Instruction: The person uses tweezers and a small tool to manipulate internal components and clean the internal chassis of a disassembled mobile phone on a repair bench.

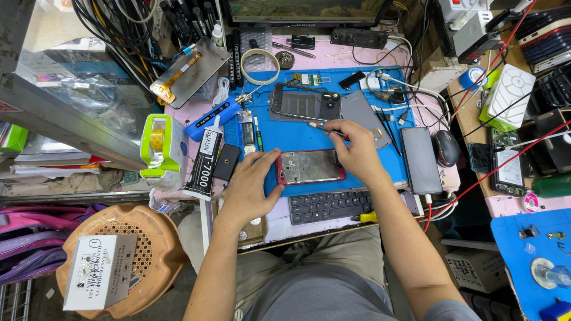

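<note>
So the biggest thing on the cluttered bench is the blue work mat (297,139), sitting on a pink tabletop (196,110) with a dark keyboard (327,205) along its near edge. Lying flat near the front edge of the mat is a red phone frame (309,166), opened up with its shiny metal inside facing up. The left hand (250,187) is spread flat beside it, fingers loosely open, with the fingertips touching the frame's left end and pinning it down; it isn't gripping anything. The right hand (357,148) sits just past the frame's right end, fingers pinched closed around a thin red-handled tool (326,129) whose tip points left, above the frame's top edge. Can't tell if the tip actually touches anything.

Further back on the mat there's another opened dark phone (305,105), and a grey back cover (366,117) just right of it. A black phone (420,159) lies face up at the mat's right side, next to a black mouse (446,147). Left of the mat are a black glue tube (203,163) and a green and white tape dispenser (162,147).
</note>
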